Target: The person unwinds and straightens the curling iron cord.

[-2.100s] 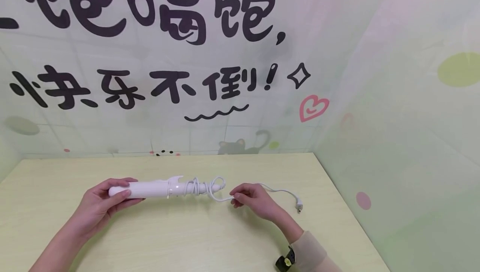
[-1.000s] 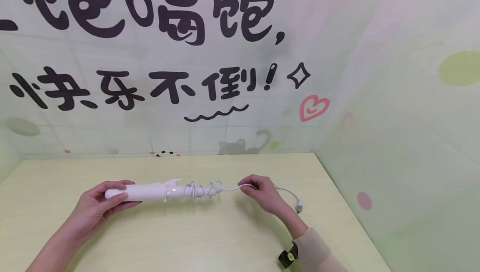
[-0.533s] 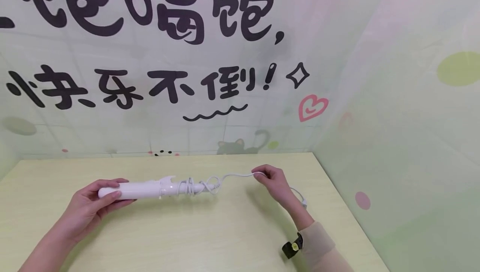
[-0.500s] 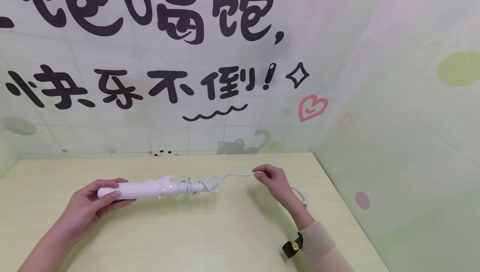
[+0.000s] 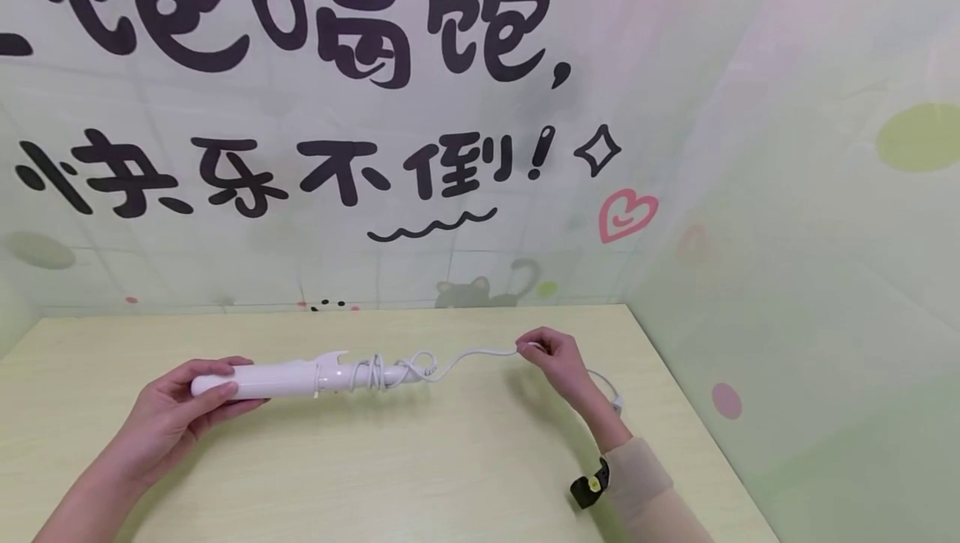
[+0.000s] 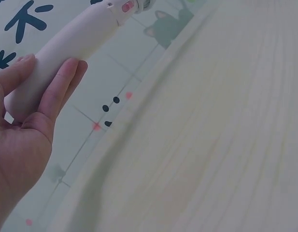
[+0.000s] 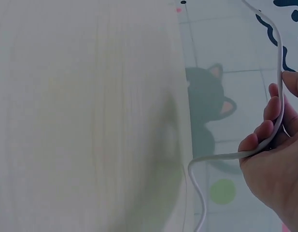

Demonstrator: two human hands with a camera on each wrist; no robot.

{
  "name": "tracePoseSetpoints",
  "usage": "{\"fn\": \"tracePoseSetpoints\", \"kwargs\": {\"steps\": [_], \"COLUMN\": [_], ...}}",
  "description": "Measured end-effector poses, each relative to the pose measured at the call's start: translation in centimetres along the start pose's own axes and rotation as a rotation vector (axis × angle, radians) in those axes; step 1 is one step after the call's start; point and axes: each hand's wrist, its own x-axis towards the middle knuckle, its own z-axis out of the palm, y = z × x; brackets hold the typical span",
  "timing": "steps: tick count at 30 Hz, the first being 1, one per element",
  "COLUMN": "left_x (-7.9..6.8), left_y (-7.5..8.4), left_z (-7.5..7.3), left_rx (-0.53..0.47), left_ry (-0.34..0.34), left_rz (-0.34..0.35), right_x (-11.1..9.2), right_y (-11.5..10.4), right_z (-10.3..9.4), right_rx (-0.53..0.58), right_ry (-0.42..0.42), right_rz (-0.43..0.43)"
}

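Note:
A white curling iron (image 5: 277, 380) is held level above the table, its thick rounded end gripped by my left hand (image 5: 176, 406). In the left wrist view, thumb and fingers wrap that end of the curling iron (image 6: 76, 38), and a small pinkish switch (image 6: 127, 6) shows near the top. White cord (image 5: 480, 352) loops loosely round the thinner section, then runs right to my right hand (image 5: 561, 366), which pinches it. The right wrist view has the cord (image 7: 219, 157) crossing the curled fingers of the hand (image 7: 276, 169). The plug (image 5: 617, 403) is partly hidden behind the right forearm.
Beneath both hands lies a pale wooden table (image 5: 360, 476). A printed back wall (image 5: 337, 268) with black lettering rises behind it, and a pale side wall (image 5: 825, 318) stands along the right edge. A dark wristband (image 5: 588, 485) sits on the right wrist.
My right hand has moved right and slightly up along with the cord, drawing out a longer stretch from the loops. The curling iron and left hand have shifted a little left.

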Motion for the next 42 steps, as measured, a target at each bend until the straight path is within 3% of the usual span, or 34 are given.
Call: {"fn": "tracePoseSetpoints", "kwargs": {"steps": [6, 10, 14, 21, 27, 35, 42], "left_x": [-0.1, -0.2, -0.2, -0.2, -0.2, -0.2, -0.2], "left_y": [-0.1, -0.2, -0.2, -0.2, -0.3, -0.4, -0.6], "left_z": [-0.2, -0.2, -0.3, -0.3, -0.3, -0.4, -0.3], "left_rx": [0.007, 0.009, 0.001, -0.002, -0.016, -0.006, -0.008], "left_ry": [-0.007, -0.014, -0.01, -0.02, -0.018, -0.013, -0.014], "left_rz": [0.013, 0.014, 0.016, 0.019, 0.012, 0.021, 0.019], "right_x": [0.0, -0.4, -0.8, -0.5, -0.3, 0.0, 0.2], "right_y": [0.5, -0.4, -0.7, 1.6, 2.0, 1.0, -1.5], "right_z": [-0.3, -0.3, -0.1, 0.0, -0.4, -0.5, 0.4], "right_rx": [-0.002, -0.038, -0.045, 0.004, 0.014, -0.035, -0.056], "right_ry": [0.029, 0.011, -0.022, -0.031, -0.073, -0.139, -0.141], "right_rz": [0.046, 0.078, 0.068, 0.054, 0.022, -0.057, -0.103]}}
